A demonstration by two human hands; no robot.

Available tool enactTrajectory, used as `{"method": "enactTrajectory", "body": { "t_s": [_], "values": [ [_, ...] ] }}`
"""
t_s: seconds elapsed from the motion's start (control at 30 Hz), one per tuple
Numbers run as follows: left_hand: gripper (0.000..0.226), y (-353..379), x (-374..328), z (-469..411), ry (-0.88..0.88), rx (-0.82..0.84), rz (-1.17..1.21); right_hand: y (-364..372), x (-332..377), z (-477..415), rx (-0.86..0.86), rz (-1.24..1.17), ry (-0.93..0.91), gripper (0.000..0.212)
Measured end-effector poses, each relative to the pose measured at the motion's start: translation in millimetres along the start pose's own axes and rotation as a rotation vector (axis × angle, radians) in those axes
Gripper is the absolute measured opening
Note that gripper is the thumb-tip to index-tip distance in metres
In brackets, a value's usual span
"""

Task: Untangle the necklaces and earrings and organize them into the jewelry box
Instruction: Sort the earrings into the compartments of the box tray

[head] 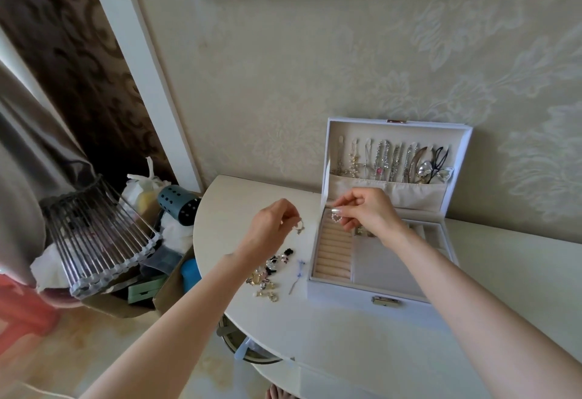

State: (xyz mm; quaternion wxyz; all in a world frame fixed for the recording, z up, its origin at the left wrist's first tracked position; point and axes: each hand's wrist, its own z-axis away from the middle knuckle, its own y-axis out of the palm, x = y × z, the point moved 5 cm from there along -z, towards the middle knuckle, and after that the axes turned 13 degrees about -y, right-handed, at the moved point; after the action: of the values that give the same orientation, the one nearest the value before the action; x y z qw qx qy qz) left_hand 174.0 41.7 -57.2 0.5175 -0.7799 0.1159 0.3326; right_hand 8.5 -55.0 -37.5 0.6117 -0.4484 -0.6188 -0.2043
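Observation:
A white jewelry box [340, 294] stands open on the white table [346, 351], its lid leaning against the wall. Several necklaces [387, 159] hang on hooks inside the lid. My right hand [368, 212] pinches a small pearl earring [335, 216] over the beige ring rolls [333, 250] at the box's left side. My left hand [271, 228] pinches a small silver earring [299, 228] above the table, left of the box. A pile of tangled earrings and charms [267, 272] lies on the table below my left hand.
A thin pin with a blue bow [297, 274] lies between the pile and the box. Left of the table sits a cardboard box [132, 301] holding a clear ribbed lampshade [97, 234], a teal holder [178, 208] and bags. The table's curved edge runs close under the pile.

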Motion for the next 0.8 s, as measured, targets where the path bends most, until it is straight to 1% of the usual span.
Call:
{"method": "enactTrajectory", "body": {
  "t_s": [0.13, 0.2, 0.27, 0.33, 0.43, 0.53, 0.7, 0.77, 0.8],
  "values": [
    [0.006, 19, -45, -13, 0.224, 0.037, -0.056, -26, -11, 8, -0.11, -0.022, 0.049, 0.011],
    [0.007, 32, -58, -19, 0.274, 0.058, -0.13, -33, -18, 13, -0.142, -0.039, 0.082, 0.009],
    [0.005, 41, -67, -27, 0.272, 0.051, -0.206, -38, -24, 18, -0.158, -0.037, 0.106, 0.011],
    [0.003, 47, -71, -33, 0.293, 0.006, -0.271, -43, -28, 20, -0.17, -0.026, 0.107, 0.011],
    [0.011, 53, -66, -41, 0.299, -0.067, -0.323, -45, -28, 21, -0.166, -0.017, 0.092, 0.009],
    [0.008, 56, -60, -42, 0.285, -0.092, -0.304, -45, -28, 21, -0.16, -0.007, 0.084, 0.008],
    [0.007, 55, -56, -38, 0.292, -0.061, -0.322, -42, -28, 21, -0.155, 0.004, 0.076, 0.009],
    [0.006, 52, -56, -38, 0.231, -0.029, -0.275, -39, -26, 20, -0.159, 0.013, 0.065, 0.01],
    [0.006, 51, -55, -37, 0.186, -0.023, -0.206, -37, -25, 19, -0.159, 0.012, 0.057, 0.011]
  ]
}}
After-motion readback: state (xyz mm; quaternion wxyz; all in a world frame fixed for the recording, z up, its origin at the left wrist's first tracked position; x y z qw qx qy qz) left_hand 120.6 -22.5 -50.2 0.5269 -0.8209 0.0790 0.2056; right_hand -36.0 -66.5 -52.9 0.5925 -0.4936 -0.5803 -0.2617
